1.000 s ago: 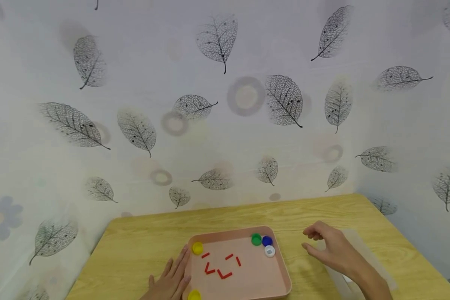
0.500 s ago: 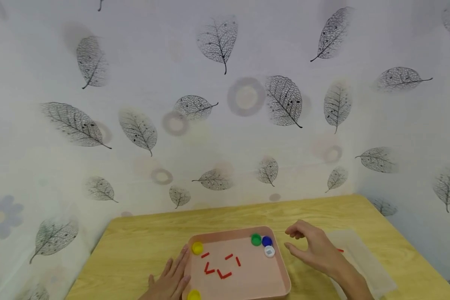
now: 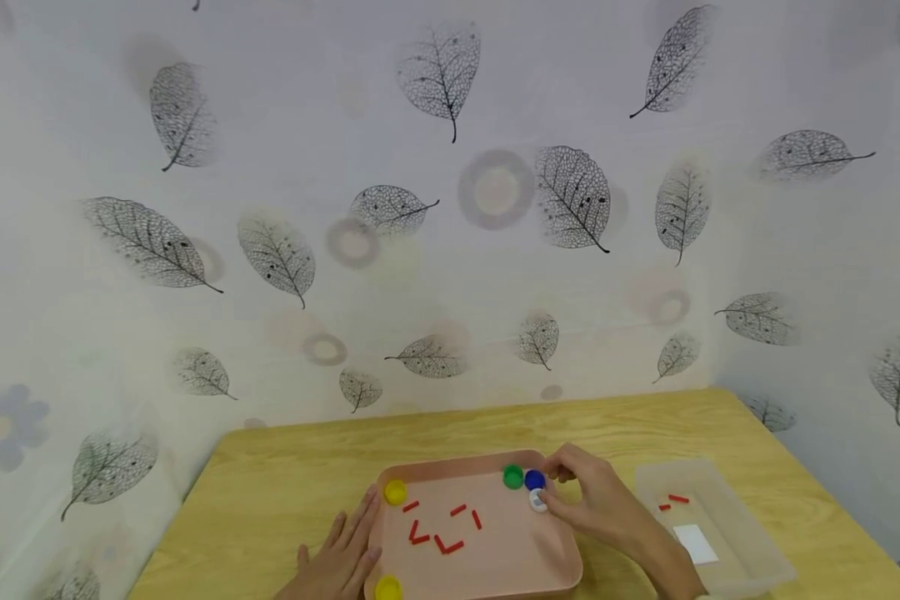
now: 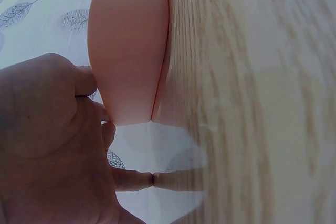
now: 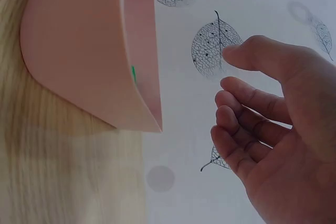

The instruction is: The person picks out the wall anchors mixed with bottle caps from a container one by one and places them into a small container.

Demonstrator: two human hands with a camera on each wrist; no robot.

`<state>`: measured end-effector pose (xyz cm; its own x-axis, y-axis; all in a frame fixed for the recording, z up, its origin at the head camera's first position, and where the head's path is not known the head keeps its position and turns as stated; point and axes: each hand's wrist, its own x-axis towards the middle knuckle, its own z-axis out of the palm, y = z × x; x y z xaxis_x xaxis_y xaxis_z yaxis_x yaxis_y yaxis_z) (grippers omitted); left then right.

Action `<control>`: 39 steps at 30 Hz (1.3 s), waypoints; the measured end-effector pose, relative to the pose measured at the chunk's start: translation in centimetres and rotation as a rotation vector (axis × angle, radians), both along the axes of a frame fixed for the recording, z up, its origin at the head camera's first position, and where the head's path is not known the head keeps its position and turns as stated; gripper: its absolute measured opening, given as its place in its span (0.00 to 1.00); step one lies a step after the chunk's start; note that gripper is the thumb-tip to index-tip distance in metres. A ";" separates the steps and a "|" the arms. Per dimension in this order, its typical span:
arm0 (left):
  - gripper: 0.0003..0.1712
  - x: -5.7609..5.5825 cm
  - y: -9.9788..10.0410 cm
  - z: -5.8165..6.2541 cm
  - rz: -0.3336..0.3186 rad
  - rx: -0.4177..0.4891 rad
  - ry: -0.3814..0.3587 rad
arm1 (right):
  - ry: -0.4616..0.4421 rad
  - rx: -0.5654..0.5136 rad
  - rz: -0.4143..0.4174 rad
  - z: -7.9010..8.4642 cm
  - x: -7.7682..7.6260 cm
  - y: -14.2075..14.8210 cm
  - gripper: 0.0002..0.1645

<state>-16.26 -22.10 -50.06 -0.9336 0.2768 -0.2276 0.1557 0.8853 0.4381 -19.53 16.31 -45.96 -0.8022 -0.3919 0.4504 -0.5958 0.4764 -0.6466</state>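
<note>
A pink tray [image 3: 495, 571] lies on the table. My left hand [image 3: 337, 550] rests along its left rim, fingers spread and straight; in the left wrist view some fingertips are hidden behind the tray wall [image 4: 128, 51]. My right hand [image 3: 603, 504] reaches over the right rim, close to a white cap [image 3: 537, 500] and a blue cap [image 3: 535, 480], thumb overlapping the white one. Thumb and fingers stand apart with nothing between them in the right wrist view. Beside the blue cap sits a green cap [image 3: 513, 477]. Several short red sticks [image 3: 453, 547] lie scattered in the tray.
Two yellow caps, an upper one [image 3: 395, 492] and a lower one [image 3: 387, 587], sit along the tray's left side. At right, a translucent box [image 3: 757, 542] holds two red pieces [image 3: 678, 499] and a white card [image 3: 695, 544]. A leaf-patterned wall [image 3: 450, 250] closes off the back.
My right hand has moved left, from beside the translucent box to over the tray's right rim by the caps. The box's contents now show. The left hand stays put.
</note>
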 end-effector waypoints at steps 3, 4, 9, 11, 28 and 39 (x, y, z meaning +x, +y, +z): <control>0.39 0.0 0.0 0.0 -0.012 0.007 0.017 | 0.002 -0.017 0.029 -0.3 0.1 -0.6 0.12; 0.38 0.0 0.0 0.0 -0.013 0.006 0.021 | -0.002 -0.023 0.037 -0.5 0.1 -0.8 0.12; 0.39 0.1 0.0 -0.1 -0.010 0.014 0.011 | 0.000 -0.043 0.055 -1.1 0.2 -1.9 0.13; 0.38 0.1 0.0 0.0 -0.013 0.022 0.012 | -0.001 -0.053 0.058 -1.2 0.2 -2.4 0.14; 0.39 0.1 -0.1 0.1 -0.010 0.021 0.002 | -0.098 -0.062 0.058 -4.5 -0.5 -6.1 0.10; 0.37 0.1 -0.2 0.2 -0.029 0.026 0.037 | -0.097 0.040 0.069 -5.0 -1.1 -7.1 0.14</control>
